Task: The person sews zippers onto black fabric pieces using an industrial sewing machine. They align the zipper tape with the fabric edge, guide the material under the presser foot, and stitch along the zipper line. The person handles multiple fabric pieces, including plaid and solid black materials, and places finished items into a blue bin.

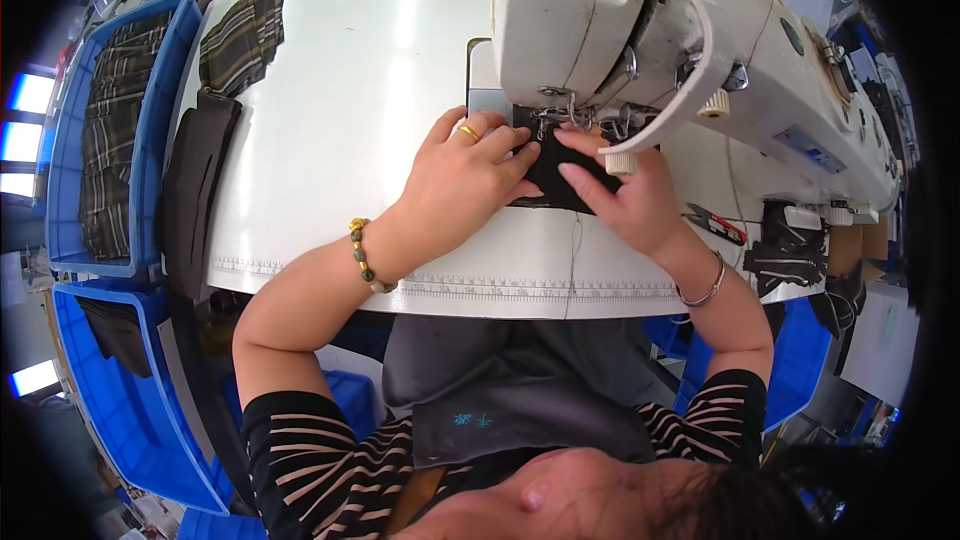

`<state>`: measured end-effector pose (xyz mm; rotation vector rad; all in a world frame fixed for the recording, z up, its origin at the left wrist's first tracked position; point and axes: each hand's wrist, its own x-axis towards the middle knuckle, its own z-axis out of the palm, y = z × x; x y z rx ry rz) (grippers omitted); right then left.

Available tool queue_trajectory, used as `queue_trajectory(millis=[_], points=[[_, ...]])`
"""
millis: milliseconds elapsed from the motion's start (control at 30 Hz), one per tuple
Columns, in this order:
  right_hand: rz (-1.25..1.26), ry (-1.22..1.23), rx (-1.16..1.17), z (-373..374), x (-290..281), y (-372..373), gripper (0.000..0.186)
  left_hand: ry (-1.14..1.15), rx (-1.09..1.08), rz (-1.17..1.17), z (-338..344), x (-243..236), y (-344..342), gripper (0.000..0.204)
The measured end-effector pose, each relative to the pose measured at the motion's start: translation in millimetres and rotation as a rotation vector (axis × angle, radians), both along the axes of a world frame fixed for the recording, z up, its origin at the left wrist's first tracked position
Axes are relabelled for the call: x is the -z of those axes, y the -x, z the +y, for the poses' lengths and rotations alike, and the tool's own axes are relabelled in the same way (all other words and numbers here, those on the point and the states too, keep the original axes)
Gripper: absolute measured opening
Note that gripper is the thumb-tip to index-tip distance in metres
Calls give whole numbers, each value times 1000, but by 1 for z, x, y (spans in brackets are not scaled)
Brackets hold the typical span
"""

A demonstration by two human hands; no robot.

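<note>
Black fabric (pixel 562 178) lies under the presser foot and needle area (pixel 550 118) of a white sewing machine (pixel 545 30). My left hand (pixel 470 168) rests on the fabric's left side, left of the foot, its fingers bent and slightly apart with the thumb out below them. My right hand (pixel 630 195) is on the right of the fabric, fingers spread and thumb apart, touching it near the foot; some fingertips are hidden behind the machine's white curved part. Small red-handled snips (pixel 720 225) lie to the right of my right hand.
At the left are a blue bin of plaid pieces (pixel 120 135), plaid pieces (pixel 240 35) on the white table (pixel 370 30), folded dark cloth (pixel 200 180) and a lower blue bin (pixel 135 425). Black items (pixel 780 260) lie at the right end. The table's front edge carries a ruler strip.
</note>
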<state>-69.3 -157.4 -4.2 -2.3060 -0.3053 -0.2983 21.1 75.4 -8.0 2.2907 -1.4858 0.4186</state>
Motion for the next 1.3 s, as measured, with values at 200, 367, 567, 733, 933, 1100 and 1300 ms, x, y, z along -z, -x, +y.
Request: queue_trajectory(millis=[200, 367, 567, 733, 933, 1100, 1300], points=[[-255, 571, -22, 12, 6, 8, 45, -37, -44, 8, -1, -2, 8, 40], [-259, 581, -10, 13, 6, 8, 46, -45, -53, -22, -2, -2, 8, 40], [-267, 552, 8, 9, 7, -1, 46, -74, -69, -19, -5, 1, -2, 43], [-297, 502, 7, 10, 6, -3, 45, -64, -68, -25, -5, 0, -2, 42], [-291, 507, 16, 9, 7, -2, 44, -32, -55, -10, -6, 1, -3, 42], [-264, 496, 20, 9, 9, -5, 41, -44, -60, -18, -7, 1, -5, 42], [-323, 506, 22, 8, 8, -6, 42, -38, -53, -15, -7, 1, -6, 41]])
